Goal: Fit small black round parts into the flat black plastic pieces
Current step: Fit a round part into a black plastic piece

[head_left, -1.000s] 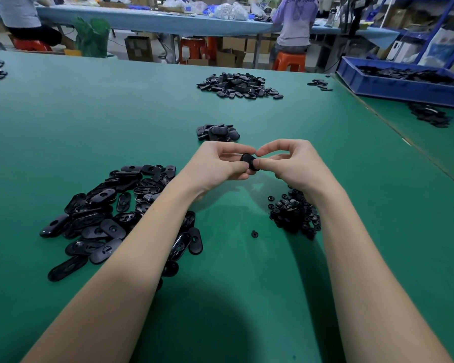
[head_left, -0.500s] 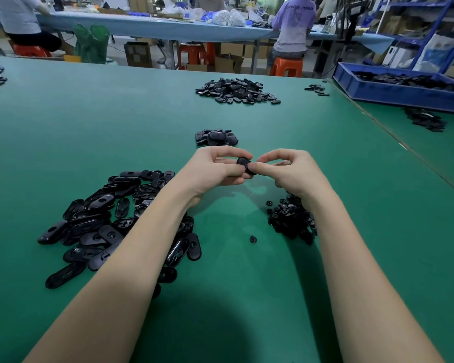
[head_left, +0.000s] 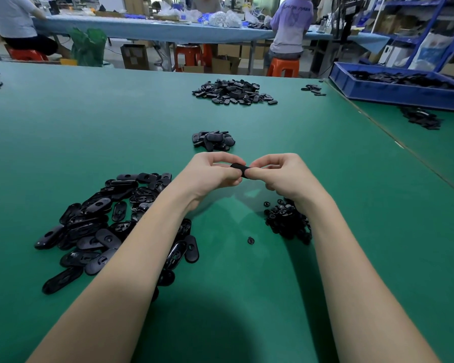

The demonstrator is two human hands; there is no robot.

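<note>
My left hand [head_left: 212,174] and my right hand [head_left: 278,175] meet above the green table [head_left: 63,142], both pinching one flat black plastic piece [head_left: 241,169] between thumbs and fingers. Whether a round part sits in it is hidden by my fingertips. A heap of flat black pieces [head_left: 102,221] lies under and left of my left forearm. Small black round parts [head_left: 286,218] are piled beneath my right wrist, and a single round part [head_left: 251,240] lies apart between my arms.
A small cluster of black pieces [head_left: 212,140] lies just beyond my hands, a larger heap [head_left: 233,91] farther back. A blue tray [head_left: 393,87] of black parts stands at the far right. People sit on orange stools at a blue table behind.
Both hands have stayed together on the piece, which now lies flatter between my fingertips. The view has tilted up slightly.
</note>
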